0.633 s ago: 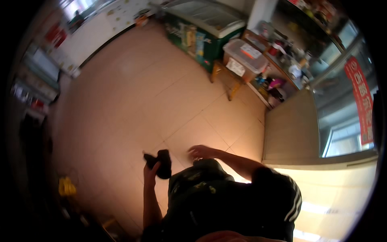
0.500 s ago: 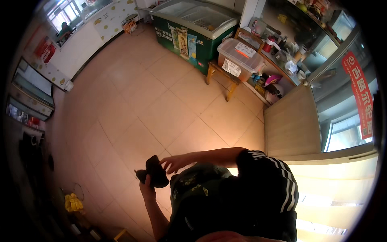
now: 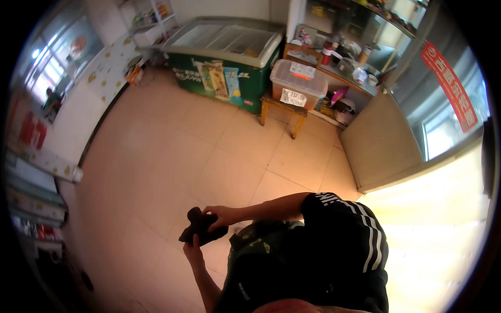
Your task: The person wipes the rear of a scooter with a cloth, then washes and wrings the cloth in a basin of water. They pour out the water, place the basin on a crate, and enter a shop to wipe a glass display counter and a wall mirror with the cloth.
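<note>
A dark, lumpy object (image 3: 199,227), black and with a rounded knob at its far end, is held in front of my body. Its kind cannot be made out. From below, my left hand (image 3: 194,253) grips it, the thumb lying up against its near side. My right hand (image 3: 222,214) reaches in from the right and is closed on its upper right part, with the fingertips partly hidden against the dark surface. Both hands are at the object, well above the tiled floor (image 3: 156,172).
A green chest freezer (image 3: 250,91) stands at the far side. Beside it, a lidded plastic bin (image 3: 308,83) rests on a wooden chair (image 3: 298,111). Cluttered shelves are at the far right, next to a glass-panelled door (image 3: 383,128). A patterned counter (image 3: 99,99) runs along the left.
My right hand has moved from beside the dark object onto it and closed. The object has turned in my left hand. The head view has shifted, too.
</note>
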The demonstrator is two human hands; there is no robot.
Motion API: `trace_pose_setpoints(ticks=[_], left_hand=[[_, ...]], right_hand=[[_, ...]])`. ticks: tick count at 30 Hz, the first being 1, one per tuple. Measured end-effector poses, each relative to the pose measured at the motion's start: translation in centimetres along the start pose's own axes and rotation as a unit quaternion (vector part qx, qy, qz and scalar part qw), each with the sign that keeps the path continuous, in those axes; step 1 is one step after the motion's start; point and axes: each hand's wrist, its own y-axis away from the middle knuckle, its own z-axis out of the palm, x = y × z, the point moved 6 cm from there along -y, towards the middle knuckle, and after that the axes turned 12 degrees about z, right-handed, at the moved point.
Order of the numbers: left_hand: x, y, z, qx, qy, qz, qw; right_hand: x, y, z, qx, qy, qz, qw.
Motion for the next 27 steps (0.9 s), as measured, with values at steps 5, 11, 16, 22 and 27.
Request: trace_pose_setpoints(ticks=[5,11,16,22,27], left_hand=[[0.2,-11.8,2.4,-0.089,-0.094,0.069,0.989],[-0.3,-23.0,8.2,-0.093,-0.157,0.155,0.971],[1.9,-32.2,11.9,-0.098,-0.21,0.195,0.953],[3.0,-41.5,20.4,-0.146,-0.031,0.042,0.988],[8.3,-47.4,26.8,-0.126,0.067,0.03,0.989]], right_hand=[[-2.9,-2.0,-7.5,0.143,-0.012,0.08,0.986],[0.1,-7.0,-16.3,0.195,-0.192,0.095,0.957],[-0.5,-13.0,-25.1,0.215,-0.089,-0.02,0.972],[1.5,-14.9,-34.4,0.181,-0.242,0.028,0.953],[0.1,-19.7,-39.9,0.049,-0.209,0.07,0.974]])
